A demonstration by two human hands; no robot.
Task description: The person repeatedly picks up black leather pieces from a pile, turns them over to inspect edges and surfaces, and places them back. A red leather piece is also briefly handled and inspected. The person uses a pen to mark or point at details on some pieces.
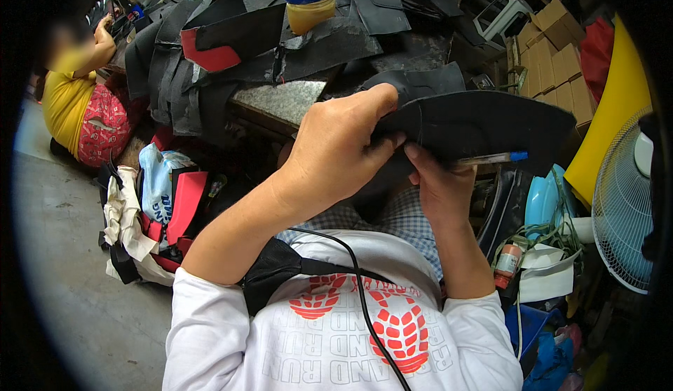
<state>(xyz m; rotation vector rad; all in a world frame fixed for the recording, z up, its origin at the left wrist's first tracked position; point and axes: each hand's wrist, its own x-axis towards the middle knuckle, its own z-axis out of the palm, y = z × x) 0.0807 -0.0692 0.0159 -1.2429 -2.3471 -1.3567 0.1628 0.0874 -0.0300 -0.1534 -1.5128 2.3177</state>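
Observation:
A curved black leather-like piece (491,128) is held up in front of my chest, its wide end pointing right. My left hand (343,142) pinches its left part between thumb and fingers. Close beside it, my right hand (442,184) grips the lower edge with the thumb tip near the left thumb. A pen (487,159) with a blue end also rests in my right hand, sticking out to the right beneath the piece. The right fingers are partly hidden behind it.
Ahead, a worktable (280,101) bears heaped black pieces (238,40) and a blue-rimmed jar (310,12). A white fan (624,194) and cardboard boxes (554,68) stand right. Bags and scraps (151,209) lie left; farther off sits a person in yellow (73,103).

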